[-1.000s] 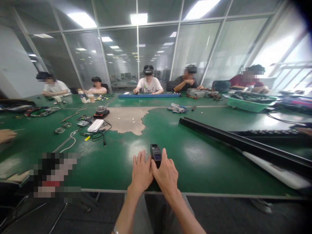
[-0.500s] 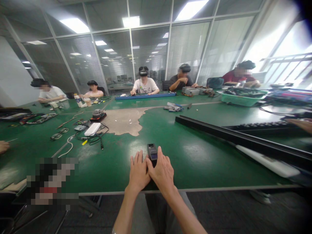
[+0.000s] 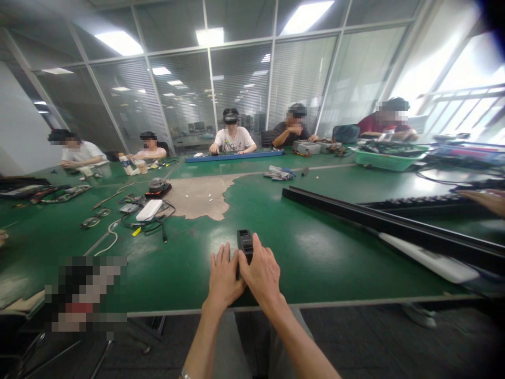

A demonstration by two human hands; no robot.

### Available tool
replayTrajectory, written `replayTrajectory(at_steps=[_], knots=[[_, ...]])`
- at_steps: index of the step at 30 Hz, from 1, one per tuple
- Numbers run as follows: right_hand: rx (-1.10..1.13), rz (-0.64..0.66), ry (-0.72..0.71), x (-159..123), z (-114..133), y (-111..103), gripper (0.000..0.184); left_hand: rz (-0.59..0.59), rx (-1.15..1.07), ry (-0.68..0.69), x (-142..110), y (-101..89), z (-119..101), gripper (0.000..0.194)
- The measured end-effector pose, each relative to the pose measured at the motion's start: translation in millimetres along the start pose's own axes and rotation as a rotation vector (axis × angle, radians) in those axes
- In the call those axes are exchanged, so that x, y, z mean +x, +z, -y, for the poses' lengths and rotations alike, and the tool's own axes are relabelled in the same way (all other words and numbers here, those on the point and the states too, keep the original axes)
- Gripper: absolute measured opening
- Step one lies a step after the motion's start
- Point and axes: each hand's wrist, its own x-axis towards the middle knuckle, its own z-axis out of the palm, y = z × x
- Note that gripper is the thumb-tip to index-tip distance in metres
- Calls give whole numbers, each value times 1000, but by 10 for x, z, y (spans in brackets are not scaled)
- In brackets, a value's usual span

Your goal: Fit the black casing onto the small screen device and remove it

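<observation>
Green table (image 3: 315, 252), top layer peeling away to a bare brown patch (image 3: 201, 195) near the middle. Lying on it: small black device (image 3: 244, 241) by the near edge, long black rail (image 3: 379, 221) running toward the right edge, white box (image 3: 149, 209) among dark cables (image 3: 158, 223) at left, blue bar (image 3: 234, 156) and green basket (image 3: 389, 159) sitting along the far edge.

Both bare forearms reach forward side by side over the near edge of the desk, the left hand (image 3: 224, 276) lying palm-down with fingers spread, the right hand (image 3: 261, 272) pressed against it, its fingers curled.
</observation>
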Motion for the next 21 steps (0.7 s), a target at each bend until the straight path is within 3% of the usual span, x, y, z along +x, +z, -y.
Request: replayTrajectory(at_steps=[11, 21], knots=[[129, -74, 27, 149, -44, -176, 64, -27, 18, 9, -9, -17, -13, 59], [187, -146, 99, 204, -355, -170, 66, -24, -2, 0, -8, -13, -2, 60]])
